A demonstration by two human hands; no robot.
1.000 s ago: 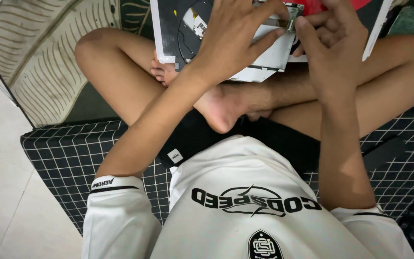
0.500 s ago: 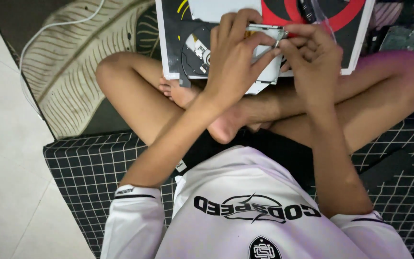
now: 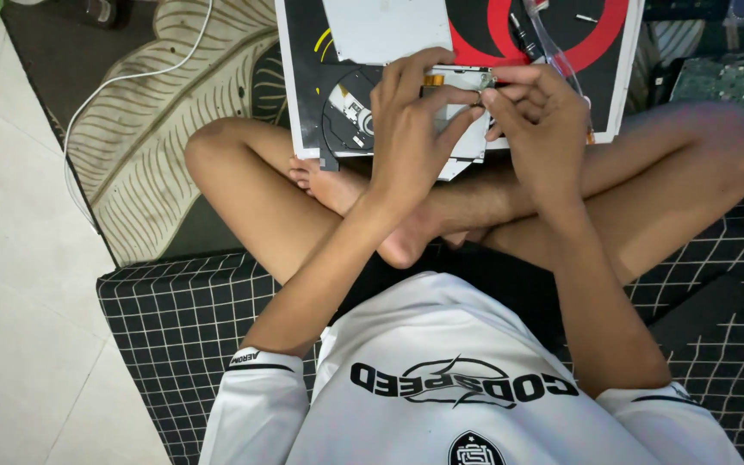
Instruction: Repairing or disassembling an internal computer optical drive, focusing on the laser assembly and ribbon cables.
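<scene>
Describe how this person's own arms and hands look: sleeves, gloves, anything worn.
Both hands are bare: no gloves, and no rings or watch that I can make out on the left hand or the right hand. The forearms are uncovered up to short white sleeves, the left sleeve edged with a thin black band and small dark lettering, the right sleeve with the same black trim. The fingers are uncovered too.
</scene>
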